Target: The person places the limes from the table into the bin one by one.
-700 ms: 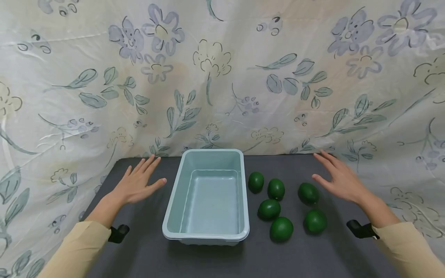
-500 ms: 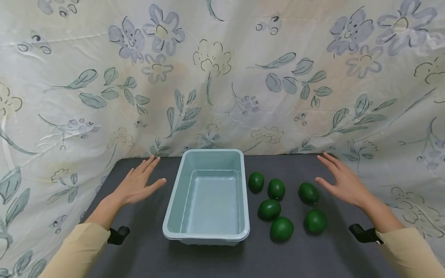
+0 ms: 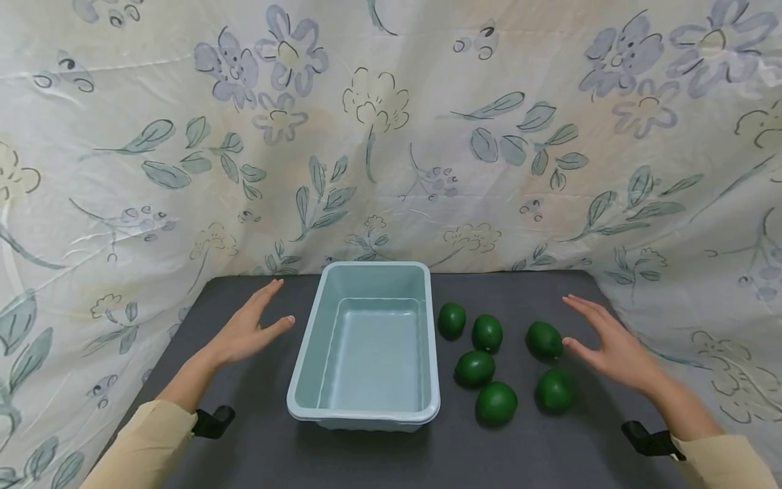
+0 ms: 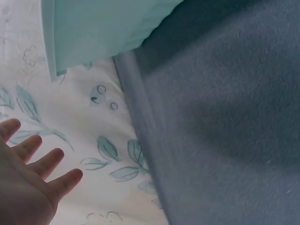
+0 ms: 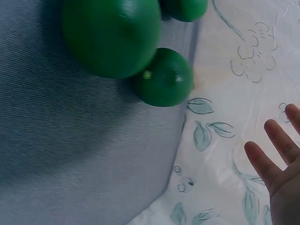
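Observation:
My left hand [image 3: 246, 331] hovers left of a pale blue-green plastic basin [image 3: 302, 346], fingers straight and thumb spread, holding nothing. In the left wrist view its fingers [image 4: 47, 164] are apart, with the basin's side [image 4: 93, 33] above them. On the right, my right hand [image 3: 617, 350] is raised beside the nearest dark green fruit [image 3: 544, 340], its thumb tip overlapping that fruit's edge in the head view. Another green fruit [image 3: 554, 391] lies just below it. The fruits are smooth and oval, like limes or avocados. The right wrist view shows the spread right fingers [image 5: 265, 164] away from the fruits [image 5: 164, 77].
Between basin and right hand lie several more green fruits: one [image 3: 451, 320] near the basin's wall, others [image 3: 496, 404] towards the front. All rest on a dark grey tabletop [image 3: 366, 462]. A floral curtain [image 3: 379, 190] hangs behind the table and along both sides.
My right hand has come lower and nearer the front, slightly to the right. My left hand has turned more edge-on, its fingers now bunched in the head view. Basin and fruits stay put.

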Available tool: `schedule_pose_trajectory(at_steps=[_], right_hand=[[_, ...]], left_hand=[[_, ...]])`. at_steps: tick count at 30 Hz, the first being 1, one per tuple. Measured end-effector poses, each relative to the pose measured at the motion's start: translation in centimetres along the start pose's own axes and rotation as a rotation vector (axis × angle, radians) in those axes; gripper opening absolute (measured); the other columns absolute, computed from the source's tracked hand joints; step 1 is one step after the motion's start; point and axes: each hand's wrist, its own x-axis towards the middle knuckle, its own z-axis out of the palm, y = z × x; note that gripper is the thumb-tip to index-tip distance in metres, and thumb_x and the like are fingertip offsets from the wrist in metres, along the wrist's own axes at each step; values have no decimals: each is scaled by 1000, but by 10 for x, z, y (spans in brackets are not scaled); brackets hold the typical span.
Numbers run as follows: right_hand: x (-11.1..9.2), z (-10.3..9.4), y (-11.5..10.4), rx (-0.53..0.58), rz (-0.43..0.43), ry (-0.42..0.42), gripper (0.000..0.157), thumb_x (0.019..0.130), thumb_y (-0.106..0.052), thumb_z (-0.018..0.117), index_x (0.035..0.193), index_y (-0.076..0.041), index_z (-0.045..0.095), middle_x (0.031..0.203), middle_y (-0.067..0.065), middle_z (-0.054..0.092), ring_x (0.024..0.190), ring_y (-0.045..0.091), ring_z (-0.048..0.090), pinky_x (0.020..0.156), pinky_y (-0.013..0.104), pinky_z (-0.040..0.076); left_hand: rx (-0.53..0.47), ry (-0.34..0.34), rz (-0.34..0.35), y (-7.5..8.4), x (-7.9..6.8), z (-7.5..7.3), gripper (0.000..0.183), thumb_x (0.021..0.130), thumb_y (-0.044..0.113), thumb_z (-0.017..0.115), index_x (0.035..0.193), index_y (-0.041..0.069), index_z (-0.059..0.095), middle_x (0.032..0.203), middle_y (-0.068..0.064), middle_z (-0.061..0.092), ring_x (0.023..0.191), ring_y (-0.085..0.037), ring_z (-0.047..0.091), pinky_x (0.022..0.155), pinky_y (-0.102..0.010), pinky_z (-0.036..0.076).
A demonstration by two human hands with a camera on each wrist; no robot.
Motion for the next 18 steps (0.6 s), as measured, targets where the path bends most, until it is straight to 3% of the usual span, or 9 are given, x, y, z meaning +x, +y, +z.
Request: schedule_pose_trajectory(at_steps=[2,5,12,18], right_hand=[[-4,4,1,6,-10,16,76,76,-16,75,141,-11,37,136,18,41,128,11,34,89,26,38],[-10,9,2,12,-26,41,77,73,-14,77,140,-12,39,133,15,44,122,-11,27,83,5,30],[-22,20,-1,37,21,23,71,73,-13,77,137,-17,44,127,9,49,116,-15,30,80,4,32],[-34,29,-1,31,44,-2,65,74,-16,77,132,-11,49,125,8,50,115,-16,30,80,3,34]], left_hand=[[-31,2,-15,0,-1,1,80,89,46,53,149,12,12,151,-21,13,135,-44,16,100,-66,22],[-76,3,-36,0,-2,4,80,89,47,53,149,12,14,150,-23,16,134,-45,20,98,-66,26],[-171,-11,-89,1,0,9,77,89,50,53,148,16,18,147,-23,23,129,-44,31,90,-61,38],[-245,-8,-86,2,4,13,74,89,43,56,146,10,22,145,-20,29,125,-41,39,92,-56,40]])
